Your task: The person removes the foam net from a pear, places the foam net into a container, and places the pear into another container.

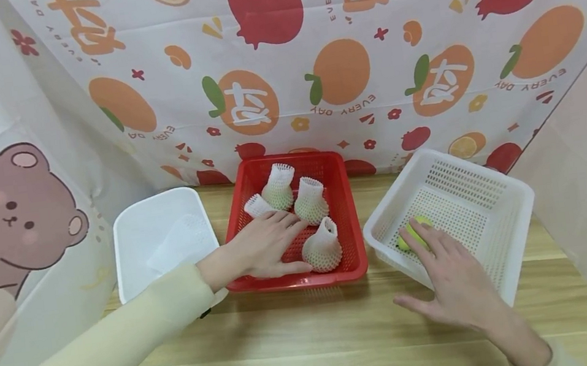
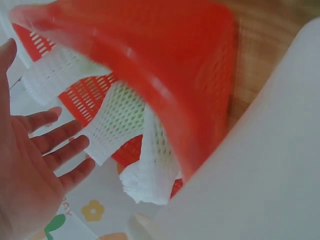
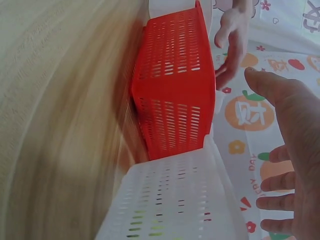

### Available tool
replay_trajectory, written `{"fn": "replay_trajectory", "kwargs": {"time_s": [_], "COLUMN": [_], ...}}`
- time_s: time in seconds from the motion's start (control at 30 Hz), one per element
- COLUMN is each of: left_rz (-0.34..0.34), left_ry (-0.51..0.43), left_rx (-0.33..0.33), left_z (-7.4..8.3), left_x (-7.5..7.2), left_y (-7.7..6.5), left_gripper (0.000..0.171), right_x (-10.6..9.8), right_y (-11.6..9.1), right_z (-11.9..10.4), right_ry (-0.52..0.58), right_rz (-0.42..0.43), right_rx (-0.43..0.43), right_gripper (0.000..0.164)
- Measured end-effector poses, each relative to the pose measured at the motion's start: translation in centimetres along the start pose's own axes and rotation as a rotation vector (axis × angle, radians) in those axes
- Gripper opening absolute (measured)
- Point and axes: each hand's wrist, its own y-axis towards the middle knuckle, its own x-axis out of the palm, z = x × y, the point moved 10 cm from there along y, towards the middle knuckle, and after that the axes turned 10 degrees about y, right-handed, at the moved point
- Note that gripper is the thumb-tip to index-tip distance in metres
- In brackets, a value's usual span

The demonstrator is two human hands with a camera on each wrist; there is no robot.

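Observation:
My left hand (image 1: 263, 246) is over the red basket (image 1: 352, 218), palm down with fingers extended. Several pale green fruits in white foam net sleeves stand in the basket; one netted fruit (image 1: 322, 252) is close to the thumb, and another netted fruit (image 1: 310, 202) is just past the fingertips. In the left wrist view the fingers (image 2: 65, 155) are spread with nothing in them. On the right, my right hand (image 1: 453, 276) reaches over the white basket (image 1: 516, 203), fingers apart. Under its fingertips a yellow-green fruit (image 1: 421, 222) lies on the basket floor, partly hidden by the fingers.
At the left stands a white tub (image 1: 130, 254) with thin white foam netting (image 1: 181, 244) in it. All containers rest on a wooden table (image 1: 314, 341). A fruit-printed curtain (image 1: 291, 84) hangs close behind, and a bear-printed sheet (image 1: 2, 209) hangs at the left.

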Motion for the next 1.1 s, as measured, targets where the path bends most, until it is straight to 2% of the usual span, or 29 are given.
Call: {"fn": "replay_trajectory", "kwargs": {"time_s": [0.13, 0.47, 0.57, 0.8, 1.0, 1.1], "left_rz": [-0.020, -0.138, -0.166, -0.181, -0.281, -0.297], "left_ry": [0.021, 0.088, 0.119, 0.173, 0.223, 0.225], "left_rx": [0.029, 0.055, 0.068, 0.089, 0.096, 0.102], "left_z": [0.1, 0.5, 0.6, 0.8, 0.8, 0.9], "left_x": [0.1, 1.5, 2.1, 2.9, 4.5, 5.1], "left_y": [1.1, 3.4, 3.9, 5.1, 5.9, 6.1], "left_gripper": [0.082, 0.084, 0.085, 0.080, 0.085, 0.087], "right_x": [0.3, 0.3, 0.3, 0.3, 0.3, 0.4], "right_y": [-0.3, -0.5, -0.5, -0.6, -0.6, -0.6], "right_z": [0.0, -0.1, -0.1, 0.1, 0.0, 0.2], "right_ry": [0.005, 0.015, 0.018, 0.014, 0.017, 0.019], "right_rz": [0.002, 0.017, 0.014, 0.015, 0.028, 0.022], "right_rx": [0.014, 0.020, 0.021, 0.016, -0.001, 0.006], "right_gripper": [0.110, 0.108, 0.108, 0.108, 0.109, 0.110]}}
